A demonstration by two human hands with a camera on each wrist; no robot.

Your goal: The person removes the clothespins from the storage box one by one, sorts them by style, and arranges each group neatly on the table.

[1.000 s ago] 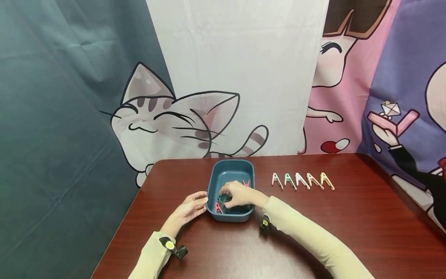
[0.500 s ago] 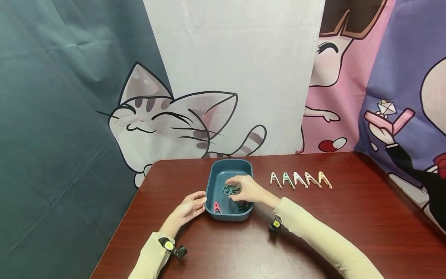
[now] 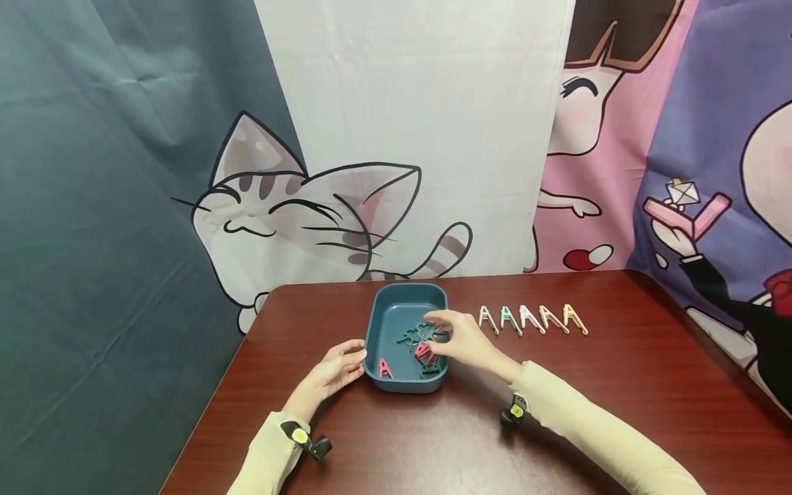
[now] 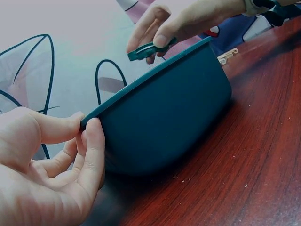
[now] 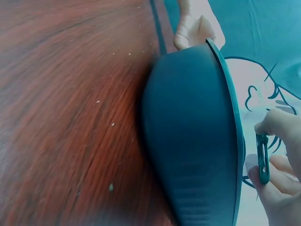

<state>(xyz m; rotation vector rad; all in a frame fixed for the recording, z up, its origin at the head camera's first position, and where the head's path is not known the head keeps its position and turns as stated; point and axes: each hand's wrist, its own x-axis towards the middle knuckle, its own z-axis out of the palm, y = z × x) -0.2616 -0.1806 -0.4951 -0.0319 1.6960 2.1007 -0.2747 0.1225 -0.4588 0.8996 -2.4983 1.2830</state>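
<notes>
A dark teal tub [image 3: 396, 302] sits mid-table. My left hand [image 3: 354, 355] pinches its left rim [image 4: 87, 123] between thumb and fingers. Over the tub's right side, my right hand [image 3: 441, 328] pinches a dark green clip [image 3: 425, 331], lifted above the rim in the left wrist view [image 4: 146, 49] and edge-on in the right wrist view [image 5: 263, 158]. Inside the tub lie a pink clip [image 3: 386, 369], another pink clip [image 3: 423, 349] and more green clips [image 3: 430, 371].
Several pastel clips [image 3: 532, 318] lie in a row on the dark red table [image 3: 619, 385], right of the tub. Printed cartoon cloths hang behind the table's far edge. Small wrist cameras [image 3: 512, 414] rest at my cuffs.
My right hand has risen from the tub's near end and moved right and back with a dark green clip, uncovering a pink clip. My left hand has stayed on the rim.
</notes>
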